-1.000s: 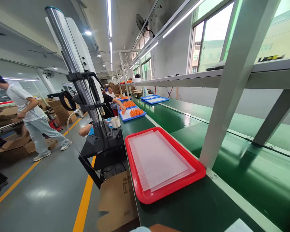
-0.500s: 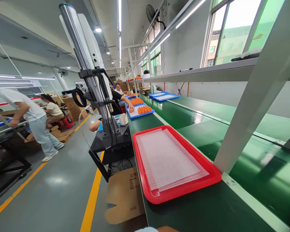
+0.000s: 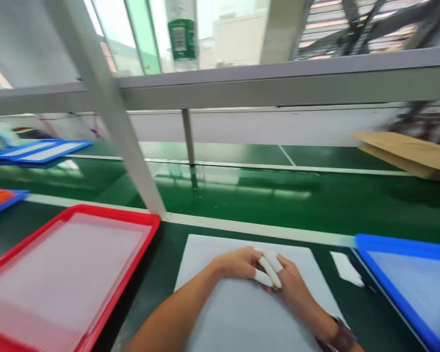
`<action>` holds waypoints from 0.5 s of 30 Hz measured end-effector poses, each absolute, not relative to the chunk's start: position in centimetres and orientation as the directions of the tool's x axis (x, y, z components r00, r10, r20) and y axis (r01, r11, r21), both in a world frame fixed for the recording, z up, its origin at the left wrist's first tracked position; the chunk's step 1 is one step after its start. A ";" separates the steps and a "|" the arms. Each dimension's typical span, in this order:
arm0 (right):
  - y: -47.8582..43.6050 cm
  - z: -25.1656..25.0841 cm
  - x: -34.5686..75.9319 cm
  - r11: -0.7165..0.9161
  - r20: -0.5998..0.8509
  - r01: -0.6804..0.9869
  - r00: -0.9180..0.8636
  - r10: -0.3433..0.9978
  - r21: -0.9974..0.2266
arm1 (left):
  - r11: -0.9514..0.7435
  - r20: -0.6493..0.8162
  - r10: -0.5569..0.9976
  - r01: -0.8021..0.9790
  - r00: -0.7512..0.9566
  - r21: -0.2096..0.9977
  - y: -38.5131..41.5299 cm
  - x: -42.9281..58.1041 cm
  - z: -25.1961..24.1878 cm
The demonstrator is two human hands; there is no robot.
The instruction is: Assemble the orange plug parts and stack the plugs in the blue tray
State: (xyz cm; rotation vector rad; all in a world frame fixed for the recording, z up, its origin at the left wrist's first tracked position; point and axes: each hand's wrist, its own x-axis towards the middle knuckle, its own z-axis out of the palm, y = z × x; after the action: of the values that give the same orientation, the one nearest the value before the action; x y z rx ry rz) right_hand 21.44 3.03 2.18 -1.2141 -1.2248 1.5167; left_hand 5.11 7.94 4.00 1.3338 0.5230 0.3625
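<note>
The left hand (image 3: 238, 264) and right hand (image 3: 291, 283) are clasped, nothing held, on a pale grey rectangular mat (image 3: 223, 318) at the worktop's near edge; a foam sheet is held in the red plastic tray (image 3: 146, 234).

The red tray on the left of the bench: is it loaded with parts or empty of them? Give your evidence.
Empty of parts. The red tray shows only a flat pale liner sheet across its floor; blur could hide something very small.
</note>
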 end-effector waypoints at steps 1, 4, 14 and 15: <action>3.3 2.3 21.4 -0.180 -0.163 -0.068 -0.210 0.964 -0.981 | 0.214 -0.135 0.540 0.020 0.830 0.977 8.2 5.2 3.8; 4.6 2.8 21.2 -0.129 -0.105 -0.092 -0.228 0.968 -0.987 | 0.196 -0.119 0.547 0.011 0.829 0.981 8.8 5.3 4.1; 5.3 3.9 21.8 -0.125 -0.099 -0.114 -0.213 0.972 -0.986 | 0.189 -0.265 0.595 0.188 0.759 0.964 9.3 5.2 4.8; 5.4 3.9 21.9 -0.129 -0.105 -0.108 -0.203 0.973 -0.986 | 0.197 -0.280 0.608 0.200 0.743 0.960 9.3 5.2 4.8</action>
State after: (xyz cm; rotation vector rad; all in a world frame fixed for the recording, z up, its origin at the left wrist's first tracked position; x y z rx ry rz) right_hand 21.85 5.40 3.91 -1.1035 -1.2024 1.4976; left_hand 5.24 9.35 4.82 1.3731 0.7301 0.3244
